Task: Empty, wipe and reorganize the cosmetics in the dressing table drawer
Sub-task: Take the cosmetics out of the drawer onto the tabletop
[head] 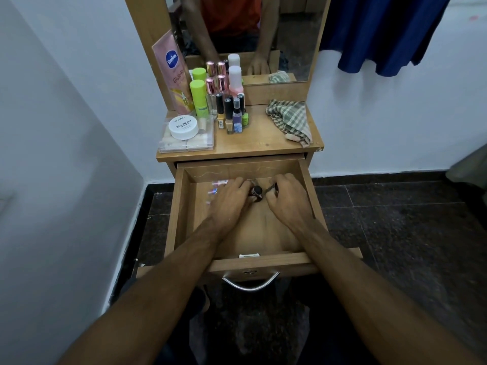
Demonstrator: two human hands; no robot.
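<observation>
The wooden drawer [181,206] is pulled out below the table top. Both my hands reach into its far half. My left hand [230,200] curls round a small dark bottle [256,192] at the middle. My right hand [288,197] pinches another small dark item [275,187] beside it. A blurred clear packet [217,187] lies left of my left hand. On the table top stand several cosmetics: a green bottle [198,97], nail polish bottles [232,111], a white nail polish remover tub [183,126] on a clear box [203,144].
A checked cloth [291,119] lies crumpled on the right of the table top. A pink Vaseline tube [175,75] leans at the left of the mirror [295,35]. The drawer handle [250,283] is near me. A white wall stands left, blue fabric [382,32] hangs right.
</observation>
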